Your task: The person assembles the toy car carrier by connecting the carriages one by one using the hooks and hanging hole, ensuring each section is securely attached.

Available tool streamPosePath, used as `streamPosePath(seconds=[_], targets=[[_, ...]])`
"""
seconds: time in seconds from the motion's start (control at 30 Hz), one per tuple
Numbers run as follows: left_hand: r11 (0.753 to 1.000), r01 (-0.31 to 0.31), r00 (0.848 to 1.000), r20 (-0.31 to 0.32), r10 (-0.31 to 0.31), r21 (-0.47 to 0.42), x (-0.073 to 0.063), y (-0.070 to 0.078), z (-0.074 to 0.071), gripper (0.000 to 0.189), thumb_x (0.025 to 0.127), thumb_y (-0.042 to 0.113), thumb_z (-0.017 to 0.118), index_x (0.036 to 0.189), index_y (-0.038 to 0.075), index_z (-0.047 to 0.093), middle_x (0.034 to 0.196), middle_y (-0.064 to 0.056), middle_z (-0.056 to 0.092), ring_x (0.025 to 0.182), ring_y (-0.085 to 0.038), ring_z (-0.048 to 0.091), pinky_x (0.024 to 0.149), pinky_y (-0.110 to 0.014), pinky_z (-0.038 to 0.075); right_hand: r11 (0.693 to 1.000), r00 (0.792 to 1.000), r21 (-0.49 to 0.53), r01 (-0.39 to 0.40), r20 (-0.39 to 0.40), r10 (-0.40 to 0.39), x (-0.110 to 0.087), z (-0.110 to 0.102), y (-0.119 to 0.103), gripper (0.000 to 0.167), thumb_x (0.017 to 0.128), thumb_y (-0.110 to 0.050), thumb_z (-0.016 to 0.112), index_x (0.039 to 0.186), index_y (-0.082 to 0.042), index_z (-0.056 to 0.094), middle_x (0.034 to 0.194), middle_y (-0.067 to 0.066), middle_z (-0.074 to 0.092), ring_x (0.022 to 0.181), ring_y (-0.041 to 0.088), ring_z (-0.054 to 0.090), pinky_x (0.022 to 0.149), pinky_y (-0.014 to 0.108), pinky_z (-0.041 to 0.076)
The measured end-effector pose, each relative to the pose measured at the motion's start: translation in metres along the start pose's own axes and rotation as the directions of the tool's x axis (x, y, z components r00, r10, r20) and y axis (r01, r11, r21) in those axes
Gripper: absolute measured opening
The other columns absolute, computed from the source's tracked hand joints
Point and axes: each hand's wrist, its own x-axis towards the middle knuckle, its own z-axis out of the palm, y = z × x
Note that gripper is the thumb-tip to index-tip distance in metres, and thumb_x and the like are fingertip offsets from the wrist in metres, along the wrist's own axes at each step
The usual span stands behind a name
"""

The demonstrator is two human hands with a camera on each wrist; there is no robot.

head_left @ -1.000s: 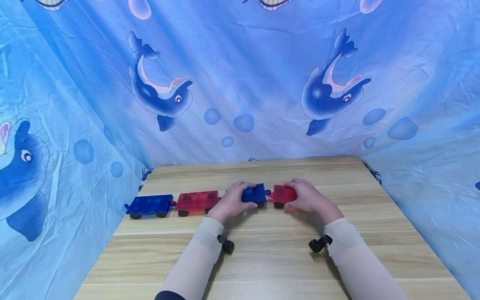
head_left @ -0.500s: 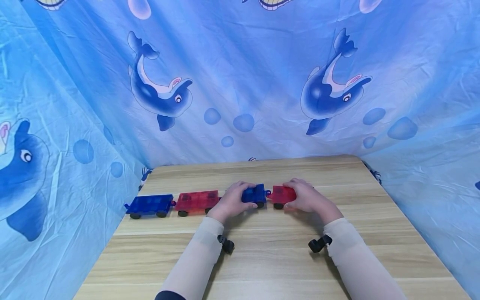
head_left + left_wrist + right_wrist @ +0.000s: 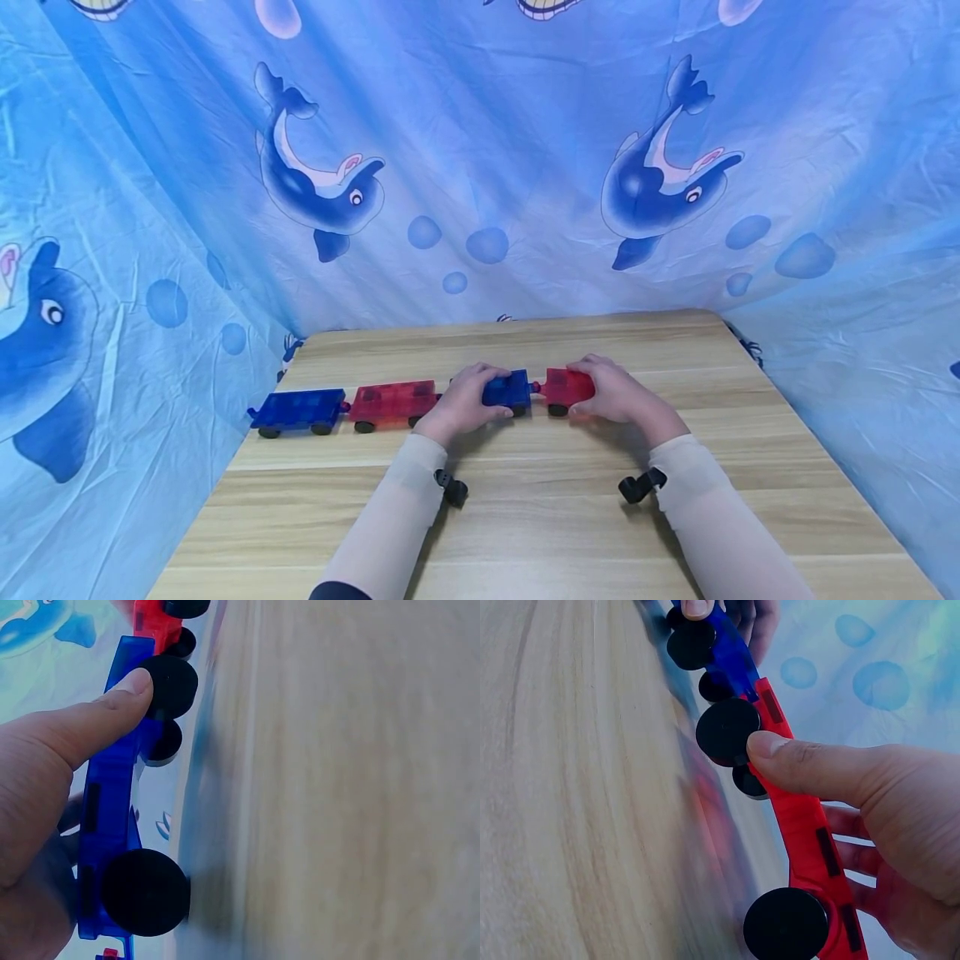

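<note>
My left hand (image 3: 463, 406) grips a blue see-through toy train car (image 3: 516, 388) from above, thumb on the near side and fingers over the far side. In the left wrist view the thumb (image 3: 112, 712) presses by a black wheel (image 3: 146, 892). My right hand (image 3: 611, 396) holds a red toy train car (image 3: 562, 387) the same way; its thumb (image 3: 802, 761) lies beside a wheel (image 3: 727, 733) in the right wrist view. The two cars meet end to end at a small red coupling (image 3: 535, 387). The palms hide part of each car.
Left of my hands, another red car (image 3: 393, 402) and another blue car (image 3: 300, 409) stand in the same row on the wooden table (image 3: 525, 517). A blue dolphin-print curtain (image 3: 487, 150) surrounds the table's back and sides.
The held cars shift slightly against each other. At their joint the blue hook showed on top before; now the red one does. Both hands keep their grip.
</note>
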Motion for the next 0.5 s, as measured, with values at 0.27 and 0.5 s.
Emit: streamPosePath(seconds=[0.27,0.5], targets=[[1.000,-0.008,1.000,-0.001,0.008,0.006,-0.0005,-0.0025,-0.0029,0.068,0.089,0.048,0.083,0.149,0.027,0.059,0.146,0.002,0.058,0.138,-0.029,0.052,0.113,-0.055,0.043,1.000,1.000,-0.005,0.000,0.003,0.001,0.0019,0.0017,0.0025,0.082,0.081,-0.026,0.092,0.152,-0.007,0.054,0.141,0.012,0.058,0.124,0.033,0.054,0.097,0.054,0.053],[1.000,0.010,1.000,-0.003,-0.010,0.019,0.0010,-0.0055,-0.0022,0.067,0.087,0.047,0.085,0.147,0.029,0.060,0.149,0.003,0.057,0.139,-0.026,0.050,0.114,-0.052,0.041,1.000,1.000,0.013,0.019,0.006,-0.019,0.0012,0.0018,0.0021,0.083,0.081,-0.027,0.092,0.151,-0.005,0.054,0.136,0.011,0.061,0.119,0.031,0.057,0.094,0.051,0.054]])
